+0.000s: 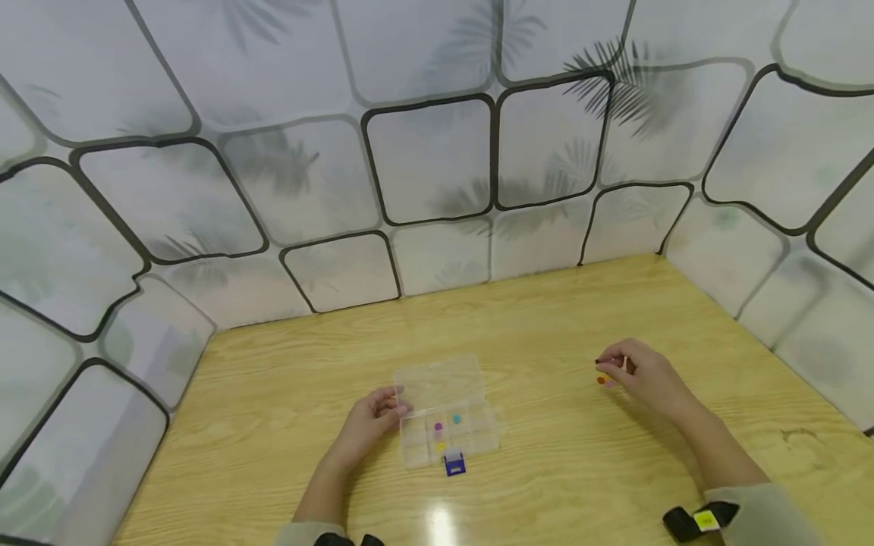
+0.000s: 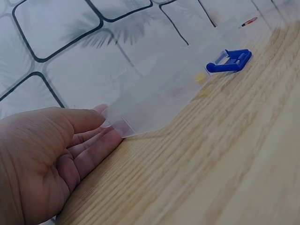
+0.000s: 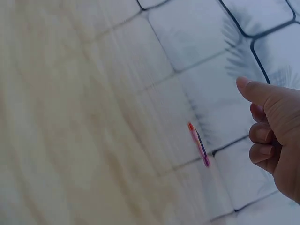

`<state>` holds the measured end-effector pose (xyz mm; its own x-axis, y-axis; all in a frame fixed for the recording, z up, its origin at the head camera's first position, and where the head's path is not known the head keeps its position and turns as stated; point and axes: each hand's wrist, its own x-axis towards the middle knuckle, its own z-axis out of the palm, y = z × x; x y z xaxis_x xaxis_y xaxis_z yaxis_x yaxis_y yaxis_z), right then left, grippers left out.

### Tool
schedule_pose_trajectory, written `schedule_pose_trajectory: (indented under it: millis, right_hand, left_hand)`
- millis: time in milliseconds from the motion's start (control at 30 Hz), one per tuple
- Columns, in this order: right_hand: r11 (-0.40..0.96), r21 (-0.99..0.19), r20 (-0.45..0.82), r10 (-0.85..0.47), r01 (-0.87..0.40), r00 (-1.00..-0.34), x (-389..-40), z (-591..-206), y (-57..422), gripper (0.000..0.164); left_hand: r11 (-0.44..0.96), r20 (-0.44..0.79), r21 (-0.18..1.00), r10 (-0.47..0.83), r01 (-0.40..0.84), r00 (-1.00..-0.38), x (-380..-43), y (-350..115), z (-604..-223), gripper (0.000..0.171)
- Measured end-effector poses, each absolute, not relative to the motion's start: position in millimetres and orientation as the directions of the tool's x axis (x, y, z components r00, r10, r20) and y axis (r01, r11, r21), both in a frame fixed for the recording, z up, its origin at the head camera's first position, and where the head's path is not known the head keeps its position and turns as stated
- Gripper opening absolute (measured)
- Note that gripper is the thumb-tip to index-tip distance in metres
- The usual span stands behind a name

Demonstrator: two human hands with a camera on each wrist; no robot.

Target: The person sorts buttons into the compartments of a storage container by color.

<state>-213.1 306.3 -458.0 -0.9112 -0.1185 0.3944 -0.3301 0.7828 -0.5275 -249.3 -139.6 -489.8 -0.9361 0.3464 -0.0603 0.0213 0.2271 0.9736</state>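
plastic box (image 1: 444, 407), long axis left-right, blue clip (image 1: 454, 460) nearside

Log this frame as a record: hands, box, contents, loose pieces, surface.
left: left hand grips the clear box at its left side
right: right hand at the loose coloured pieces; holding one: can't tell
lid: clear lid, open
contents: purple piece, light-blue piece, yellow piece
near_edge: dark-blue clip
loose_pieces: right of box
surface: wood-grain table
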Motion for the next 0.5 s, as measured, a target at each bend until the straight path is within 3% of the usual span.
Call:
schedule_pose_trajectory:
  millis: [267,500]
  right_hand:
    - [0.738,-0.661,0.182,-0.013,-0.132,-0.983,-213.1,-462.0,345.0,0.021]
    - [0.699,-0.711,0.122,0.015,-0.077,-0.992,-219.3,-472.1,358.1,0.025]
  left_hand:
    - [0.238,-0.077,0.971,0.344,0.007,-0.936,-249.8,-138.1,-492.0,0.047]
    - [0.235,-0.077,0.972,0.337,0.005,-0.938,-250.1,-139.0,-492.1,0.047]
